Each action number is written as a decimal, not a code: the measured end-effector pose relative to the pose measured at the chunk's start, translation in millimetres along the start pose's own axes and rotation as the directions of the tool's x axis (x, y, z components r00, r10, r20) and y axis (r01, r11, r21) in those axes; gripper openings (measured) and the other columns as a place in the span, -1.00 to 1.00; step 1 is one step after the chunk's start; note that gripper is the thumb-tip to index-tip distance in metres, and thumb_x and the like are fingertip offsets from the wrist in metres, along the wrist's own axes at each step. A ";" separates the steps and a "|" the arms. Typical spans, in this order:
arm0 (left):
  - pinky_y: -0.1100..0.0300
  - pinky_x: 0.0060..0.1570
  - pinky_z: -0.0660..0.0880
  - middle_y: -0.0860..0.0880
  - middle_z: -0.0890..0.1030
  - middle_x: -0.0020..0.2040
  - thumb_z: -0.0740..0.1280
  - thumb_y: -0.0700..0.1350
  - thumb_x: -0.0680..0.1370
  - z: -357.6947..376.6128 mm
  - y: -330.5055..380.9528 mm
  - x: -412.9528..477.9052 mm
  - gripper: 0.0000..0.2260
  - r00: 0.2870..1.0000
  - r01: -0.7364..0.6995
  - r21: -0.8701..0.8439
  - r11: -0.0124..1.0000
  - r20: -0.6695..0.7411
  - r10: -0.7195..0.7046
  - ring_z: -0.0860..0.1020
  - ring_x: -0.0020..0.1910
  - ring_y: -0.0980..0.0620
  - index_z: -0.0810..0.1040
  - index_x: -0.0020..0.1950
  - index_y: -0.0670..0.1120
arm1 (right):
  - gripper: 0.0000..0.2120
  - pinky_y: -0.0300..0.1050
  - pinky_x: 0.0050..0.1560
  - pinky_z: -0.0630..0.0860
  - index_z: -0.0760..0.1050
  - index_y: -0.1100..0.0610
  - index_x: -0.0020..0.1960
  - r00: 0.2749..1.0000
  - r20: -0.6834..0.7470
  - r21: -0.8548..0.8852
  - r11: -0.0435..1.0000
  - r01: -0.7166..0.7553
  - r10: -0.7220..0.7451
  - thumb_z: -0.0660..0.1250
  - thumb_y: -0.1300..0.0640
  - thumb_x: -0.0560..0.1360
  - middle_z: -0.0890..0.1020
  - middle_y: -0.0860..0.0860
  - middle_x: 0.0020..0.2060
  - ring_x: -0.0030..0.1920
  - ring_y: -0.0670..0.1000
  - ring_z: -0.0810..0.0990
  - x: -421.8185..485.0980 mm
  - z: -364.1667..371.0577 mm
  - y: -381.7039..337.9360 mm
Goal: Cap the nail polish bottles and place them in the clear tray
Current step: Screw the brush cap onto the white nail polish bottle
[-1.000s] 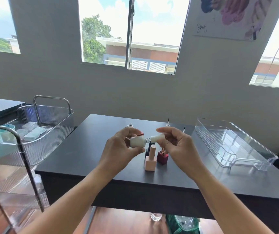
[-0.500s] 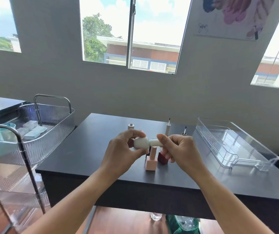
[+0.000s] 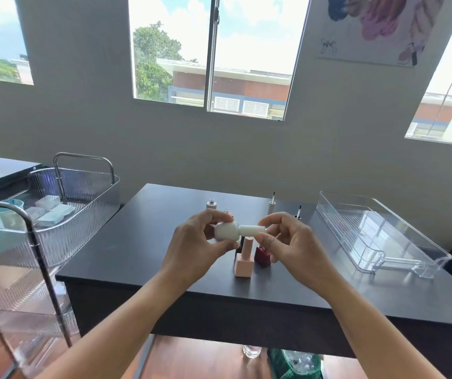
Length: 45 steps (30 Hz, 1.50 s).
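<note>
A white nail polish bottle (image 3: pixel 227 231) lies sideways in the air above the dark table (image 3: pixel 137 242), its round body pinched by my left hand (image 3: pixel 192 250). My right hand (image 3: pixel 290 247) grips its white cap (image 3: pixel 252 230), which sits against the bottle's neck. Below them stand a capped pink bottle (image 3: pixel 244 262), a dark red bottle (image 3: pixel 261 255) and a dark bottle, partly hidden. Farther back are an uncapped beige bottle (image 3: pixel 211 204), a pale cap with its brush up (image 3: pixel 272 205) and a black brush cap (image 3: pixel 298 213). The clear tray (image 3: pixel 378 236) lies at the right.
A metal and ribbed-plastic trolley (image 3: pixel 63 203) with small boxes stands left of the table. A glass jar (image 3: pixel 251 350) and a green bag (image 3: pixel 293 362) sit on the floor under the table. A wall with windows rises behind.
The cap has gone from apart, with the neck showing, to seated against the bottle. Both hands have drifted slightly up and right together.
</note>
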State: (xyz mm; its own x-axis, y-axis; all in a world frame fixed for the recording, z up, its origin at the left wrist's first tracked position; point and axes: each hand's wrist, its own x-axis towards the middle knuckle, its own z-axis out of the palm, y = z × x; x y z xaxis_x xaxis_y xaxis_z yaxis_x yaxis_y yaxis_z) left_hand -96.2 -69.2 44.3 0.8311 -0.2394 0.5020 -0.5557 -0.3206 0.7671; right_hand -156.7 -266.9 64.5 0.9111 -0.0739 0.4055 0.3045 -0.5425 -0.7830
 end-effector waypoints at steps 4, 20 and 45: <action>0.57 -0.11 0.43 0.23 0.64 0.02 0.61 -0.05 0.31 2.2 0.2 -1.2 -0.61 1.000 -0.028 0.031 0.999 -0.005 0.028 0.59 -0.07 0.32 0.55 0.00 0.26 | -0.92 0.07 -0.27 0.58 0.57 -0.04 -0.12 0.999 -0.048 -0.011 1.000 -0.011 0.011 0.42 -0.03 0.48 0.64 0.04 -0.35 -0.44 -0.08 0.55 0.9 3.6 0.8; 0.54 -0.13 0.46 0.15 0.64 -0.01 0.61 -0.05 0.31 6.5 -7.6 -7.6 -0.61 0.999 -0.007 0.017 1.000 0.035 0.007 0.60 -0.11 0.26 0.57 0.04 0.19 | -0.77 -0.33 -0.30 0.44 0.45 -0.15 0.05 0.993 -0.083 -0.155 0.986 0.067 -0.080 0.35 -0.21 0.46 0.61 -0.08 -0.32 -0.39 -0.15 0.51 -6.5 1.9 7.3; 0.58 -0.13 0.44 0.15 0.64 -0.01 0.61 -0.04 0.31 4.8 -3.4 -5.5 -0.62 0.997 -0.075 0.037 0.996 0.016 0.074 0.56 -0.06 0.31 0.59 0.06 0.11 | -0.52 0.11 -0.24 0.58 0.54 -0.19 -0.21 0.993 -0.117 -0.177 0.984 0.010 -0.031 0.08 -0.52 0.40 0.62 0.01 -0.43 -0.45 -0.05 0.54 -0.2 5.6 3.8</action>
State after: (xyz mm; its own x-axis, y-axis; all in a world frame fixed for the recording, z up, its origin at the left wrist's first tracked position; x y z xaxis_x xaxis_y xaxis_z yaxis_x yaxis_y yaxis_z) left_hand -99.0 -71.2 36.9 0.7869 -0.2776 0.5511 -0.6169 -0.3353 0.7120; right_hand -154.2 -264.2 58.8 0.8625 -0.1547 0.4819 0.2594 -0.6824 -0.6834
